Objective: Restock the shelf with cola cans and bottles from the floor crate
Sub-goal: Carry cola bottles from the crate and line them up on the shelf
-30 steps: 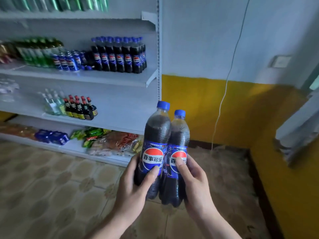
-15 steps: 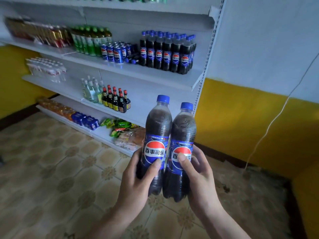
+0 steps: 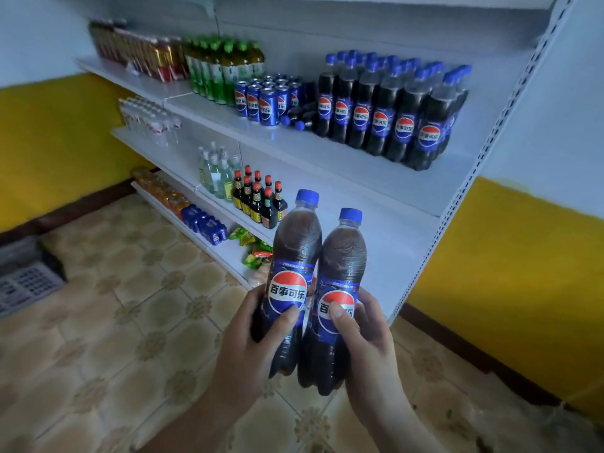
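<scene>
The left hand [image 3: 258, 348] rises from below, its fingers curled behind the left Pepsi bottle [image 3: 294, 253] and its thumb pressed across the label. Beside it the right hand [image 3: 371, 348] grips the right Pepsi bottle [image 3: 343, 266] in the same way, thumb on the logo.

Both bottles are held in the air above the tiled floor [image 3: 137, 322], before the right end of the shelf [image 3: 327, 158]. They touch side by side, long axes near upright, blue caps up and leaning slightly right. Each label shows the red, white and blue globe with 百事可乐.

A grey latticed crate [image 3: 26, 282] lies on the floor at far left. On the shelf stand blue Pepsi cans [image 3: 261, 106], then rows of capped Pepsi bottles [image 3: 382, 112] towards its right edge, with the same writing.
</scene>
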A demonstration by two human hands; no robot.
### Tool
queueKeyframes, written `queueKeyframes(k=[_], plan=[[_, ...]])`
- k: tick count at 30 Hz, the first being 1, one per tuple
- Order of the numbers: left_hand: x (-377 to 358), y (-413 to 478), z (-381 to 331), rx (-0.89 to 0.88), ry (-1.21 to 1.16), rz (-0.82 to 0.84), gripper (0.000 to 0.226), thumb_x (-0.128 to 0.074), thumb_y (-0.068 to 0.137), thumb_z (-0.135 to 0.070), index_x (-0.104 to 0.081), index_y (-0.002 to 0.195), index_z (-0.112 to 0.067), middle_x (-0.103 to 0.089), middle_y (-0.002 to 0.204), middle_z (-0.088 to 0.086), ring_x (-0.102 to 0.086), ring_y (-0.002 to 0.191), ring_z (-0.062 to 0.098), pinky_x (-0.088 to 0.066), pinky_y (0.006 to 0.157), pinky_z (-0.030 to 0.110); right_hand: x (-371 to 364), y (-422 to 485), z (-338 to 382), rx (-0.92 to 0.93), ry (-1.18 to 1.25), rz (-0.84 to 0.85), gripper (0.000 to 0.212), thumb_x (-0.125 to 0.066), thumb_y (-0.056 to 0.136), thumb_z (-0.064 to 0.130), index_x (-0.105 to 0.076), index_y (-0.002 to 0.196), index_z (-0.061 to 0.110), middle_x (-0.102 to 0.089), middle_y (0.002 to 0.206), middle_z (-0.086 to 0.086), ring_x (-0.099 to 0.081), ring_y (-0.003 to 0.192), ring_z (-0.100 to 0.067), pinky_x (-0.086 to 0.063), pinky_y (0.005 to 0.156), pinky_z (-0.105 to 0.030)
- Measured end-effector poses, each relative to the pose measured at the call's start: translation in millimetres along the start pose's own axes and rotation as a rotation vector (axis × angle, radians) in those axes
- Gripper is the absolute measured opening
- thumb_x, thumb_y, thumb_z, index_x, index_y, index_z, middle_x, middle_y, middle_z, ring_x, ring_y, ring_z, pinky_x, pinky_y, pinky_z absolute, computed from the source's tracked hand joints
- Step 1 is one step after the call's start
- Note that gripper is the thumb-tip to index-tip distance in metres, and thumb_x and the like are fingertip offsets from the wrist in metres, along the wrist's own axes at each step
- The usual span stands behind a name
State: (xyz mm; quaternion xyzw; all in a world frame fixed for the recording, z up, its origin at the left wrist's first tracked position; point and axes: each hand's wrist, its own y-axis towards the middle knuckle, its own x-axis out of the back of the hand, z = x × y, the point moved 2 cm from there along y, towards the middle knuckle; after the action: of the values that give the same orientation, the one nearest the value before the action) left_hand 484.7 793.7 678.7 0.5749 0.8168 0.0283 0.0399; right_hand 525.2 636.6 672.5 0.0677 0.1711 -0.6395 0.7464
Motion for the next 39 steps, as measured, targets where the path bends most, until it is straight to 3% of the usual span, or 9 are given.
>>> queueKeyframes(k=[4,8,12,14,22,26,29,33,39], plan=[[-13,64,-2,-0.007,0.012,-0.045,0.037,-0.074,0.077,-0.044,-0.067,0.112,-0.036,-0.076,0.105,0.001,-0.073,0.092,0.018,-0.056,0.074,0.024,0,75,15,0.002,-0.042,0.051,0.037,-0.069,0.089,0.016,-0.064,0.125,0.021,-0.075,0.111,-0.008,-0.074,0.102,-0.028,-0.059,0.082,-0.039],[-13,111,-7,-0.01,0.034,-0.058,0.032,-0.077,0.08,-0.033,-0.068,0.11,-0.03,-0.076,0.099,0.003,-0.073,0.084,0.02,-0.055,0.068,0.025,-11,126,30,0.004,-0.097,0.089,0.034,-0.07,0.091,0.013,-0.064,0.123,0.023,-0.075,0.101,-0.005,-0.075,0.079,-0.023,-0.053,0.07,-0.052],[-9,162,-16,-0.055,0.102,-0.021,0.037,-0.079,0.074,-0.041,-0.066,0.108,-0.033,-0.076,0.096,0.002,-0.073,0.076,0.017,-0.053,0.062,0.023,-21,171,50,0.076,-0.145,0.109,0.035,-0.073,0.087,0.018,-0.065,0.119,0.026,-0.073,0.095,-0.004,-0.072,0.08,-0.035,-0.052,0.059,-0.051],[-5,189,-14,-0.068,0.129,0.0,0.041,-0.08,0.072,-0.044,-0.065,0.11,-0.037,-0.076,0.1,0.001,-0.073,0.081,0.019,-0.055,0.065,0.027,-25,193,53,0.103,-0.178,0.102,0.034,-0.074,0.088,0.017,-0.065,0.118,0.029,-0.073,0.093,-0.001,-0.072,0.076,-0.03,-0.049,0.059,-0.051],[15,315,-1,-0.12,0.226,0.171,0.058,-0.091,0.073,-0.026,-0.063,0.124,-0.031,-0.077,0.111,-0.006,-0.074,0.1,0.016,-0.058,0.082,0.027,-51,284,67,0.246,-0.296,0.049,0.047,-0.08,0.082,0.009,-0.064,0.122,0.026,-0.075,0.097,0.005,-0.072,0.087,-0.016,-0.058,0.067,-0.027],[21,398,-8,-0.142,0.233,0.289,0.063,-0.094,0.064,-0.03,-0.062,0.117,-0.038,-0.078,0.103,-0.012,-0.074,0.097,0.011,-0.058,0.076,0.021,-75,336,84,0.322,-0.337,-0.022,0.051,-0.083,0.078,0.017,-0.062,0.123,0.03,-0.074,0.097,0.001,-0.073,0.082,-0.023,-0.06,0.05,-0.04],[23,454,-12,-0.175,0.253,0.384,0.066,-0.096,0.06,-0.038,-0.062,0.116,-0.035,-0.077,0.103,-0.015,-0.073,0.094,0.006,-0.057,0.078,0.018,-91,371,87,0.331,-0.315,-0.088,0.052,-0.081,0.076,0.024,-0.06,0.123,0.031,-0.075,0.099,-0.007,-0.073,0.075,-0.039,-0.055,0.048,-0.061],[23,514,-3,-0.188,0.299,0.496,0.058,-0.092,0.069,-0.024,-0.06,0.117,-0.028,-0.078,0.1,-0.009,-0.07,0.065,0.001,-0.052,0.056,0.017,-100,412,80,0.338,-0.398,-0.143,0.046,-0.077,0.088,0.014,-0.054,0.126,0.026,-0.076,0.096,-0.011,-0.071,0.067,-0.046,-0.054,0.05,-0.063],[5,570,11,-0.261,0.29,0.565,0.07,-0.094,0.066,-0.03,-0.058,0.127,-0.03,-0.076,0.111,-0.015,-0.071,0.104,0.003,-0.055,0.09,0.021,-101,451,83,0.368,-0.489,-0.199,0.047,-0.074,0.091,0.005,-0.051,0.126,0.027,-0.072,0.111,0.013,-0.074,0.099,-0.017,-0.063,0.078,-0.042]])
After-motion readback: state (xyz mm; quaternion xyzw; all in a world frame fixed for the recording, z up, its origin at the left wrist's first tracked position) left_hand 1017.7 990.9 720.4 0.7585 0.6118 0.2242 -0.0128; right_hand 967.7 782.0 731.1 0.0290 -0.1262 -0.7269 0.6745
